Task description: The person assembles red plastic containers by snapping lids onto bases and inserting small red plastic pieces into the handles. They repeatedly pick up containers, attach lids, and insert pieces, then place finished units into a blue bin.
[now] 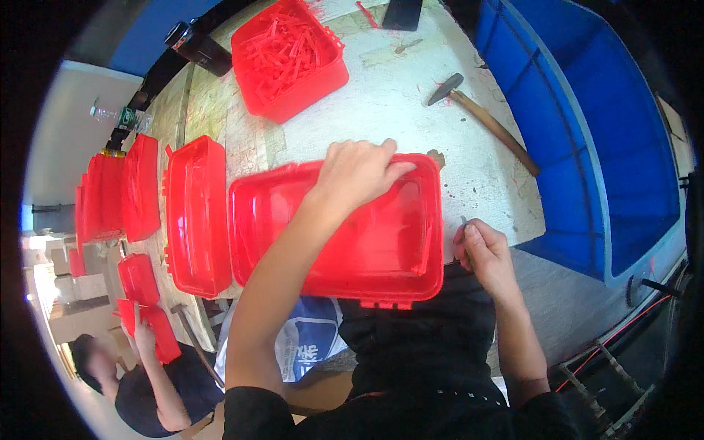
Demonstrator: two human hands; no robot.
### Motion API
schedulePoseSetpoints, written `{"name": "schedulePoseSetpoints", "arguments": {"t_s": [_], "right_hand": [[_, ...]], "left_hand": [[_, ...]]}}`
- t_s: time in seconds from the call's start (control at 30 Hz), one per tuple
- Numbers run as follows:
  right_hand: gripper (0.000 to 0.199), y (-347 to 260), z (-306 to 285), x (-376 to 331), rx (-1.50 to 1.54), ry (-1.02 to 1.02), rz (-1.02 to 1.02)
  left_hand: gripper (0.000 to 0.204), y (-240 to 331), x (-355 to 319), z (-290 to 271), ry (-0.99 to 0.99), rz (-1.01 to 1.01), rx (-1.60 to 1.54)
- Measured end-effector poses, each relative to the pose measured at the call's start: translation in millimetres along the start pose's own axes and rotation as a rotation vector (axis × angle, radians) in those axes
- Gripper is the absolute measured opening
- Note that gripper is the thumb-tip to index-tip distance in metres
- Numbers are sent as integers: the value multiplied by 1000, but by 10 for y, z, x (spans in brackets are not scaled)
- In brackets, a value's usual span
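In front of me is a shallow red plastic case shell, open side up, with hinge tabs along its edge. My left hand grips its far rim, thumb toward the inside and fingers over the edge; my left forearm crosses above it. Just beyond the shell's right end, my right hand is closed around a small tool. Only a thin grey, blade-like tip and a bit of red show from the fist. Left of the shell stands another red case half, close beside it.
A red bin of red plastic scraps stands at the back, near a dark bottle. A hammer lies right, before a large blue crate. More red shells stand left. A co-worker handles red shells at lower left.
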State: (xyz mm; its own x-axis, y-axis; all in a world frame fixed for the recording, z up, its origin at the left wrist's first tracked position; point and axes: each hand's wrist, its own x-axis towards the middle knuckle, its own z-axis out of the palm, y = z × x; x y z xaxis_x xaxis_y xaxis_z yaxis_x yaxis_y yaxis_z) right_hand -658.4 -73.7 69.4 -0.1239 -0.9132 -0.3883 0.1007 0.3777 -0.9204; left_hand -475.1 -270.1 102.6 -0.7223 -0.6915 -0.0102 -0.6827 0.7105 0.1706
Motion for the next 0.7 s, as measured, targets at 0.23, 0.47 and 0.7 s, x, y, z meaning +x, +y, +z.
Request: {"name": "schedulePoseSetpoints", "arguments": {"t_s": [0.23, 0.47, 0.7], "right_hand": [[35, -103, 174, 441, -133, -10, -14], [35, -159, 206, 538, -67, -21, -2], [36, -218, 179, 344, -116, -71, 81]], "left_hand": [[52, 72, -156, 25, 37, -173, -2], [50, 53, -149, 124, 143, -164, 33], [50, 31, -131, 134, 133, -160, 23]]}}
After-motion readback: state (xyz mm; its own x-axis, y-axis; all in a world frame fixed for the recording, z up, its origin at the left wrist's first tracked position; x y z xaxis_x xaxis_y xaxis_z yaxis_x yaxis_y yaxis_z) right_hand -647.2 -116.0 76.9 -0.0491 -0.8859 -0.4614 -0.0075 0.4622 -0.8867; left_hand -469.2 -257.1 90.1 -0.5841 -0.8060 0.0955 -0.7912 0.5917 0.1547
